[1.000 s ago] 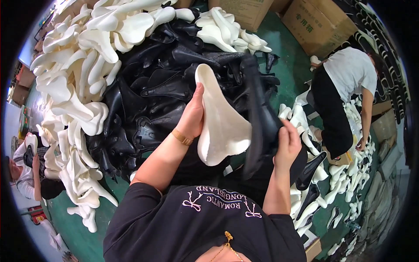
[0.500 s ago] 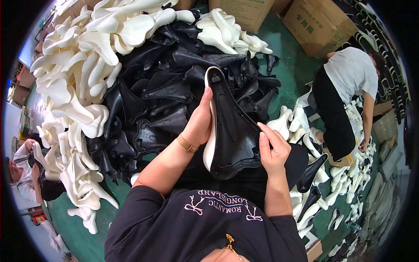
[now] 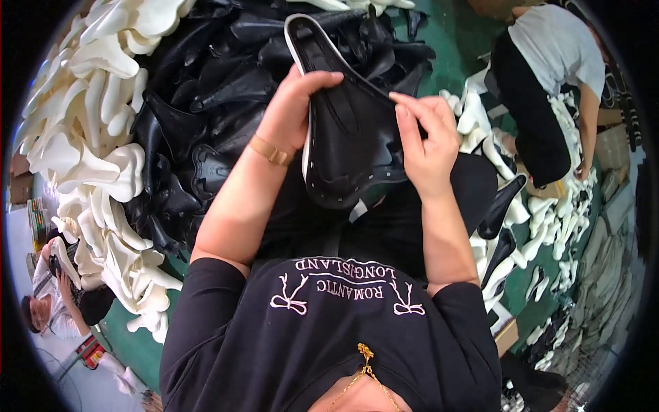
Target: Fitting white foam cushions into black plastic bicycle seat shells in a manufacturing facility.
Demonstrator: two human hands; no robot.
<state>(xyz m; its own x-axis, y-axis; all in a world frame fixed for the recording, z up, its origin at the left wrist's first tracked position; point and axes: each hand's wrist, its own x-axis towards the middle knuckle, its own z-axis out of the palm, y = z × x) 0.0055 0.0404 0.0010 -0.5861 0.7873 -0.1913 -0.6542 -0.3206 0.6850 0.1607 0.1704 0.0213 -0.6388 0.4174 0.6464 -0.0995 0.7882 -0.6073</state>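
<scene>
I hold a black saddle-shaped shell [image 3: 350, 130] laid over a white foam pad whose rim [image 3: 304, 154] shows along its left edge. My left hand [image 3: 292, 106] grips the left side, thumb curled over the top, a gold bracelet on the wrist. Against the right edge of the black shell presses my right hand [image 3: 425, 141], fingers flat on it. The piece is held in front of my chest, its narrow nose pointing away from me.
A heap of black shells [image 3: 206, 110] lies ahead and left, ringed by a pile of white foam pads [image 3: 89, 137]. A person in a white shirt [image 3: 556, 82] bends over more white pads at the right. Another person [image 3: 48, 309] sits at the lower left.
The black shell, held apart from the white pad a second ago, now covers it. The joined piece has come closer to me and both hands press on its edges.
</scene>
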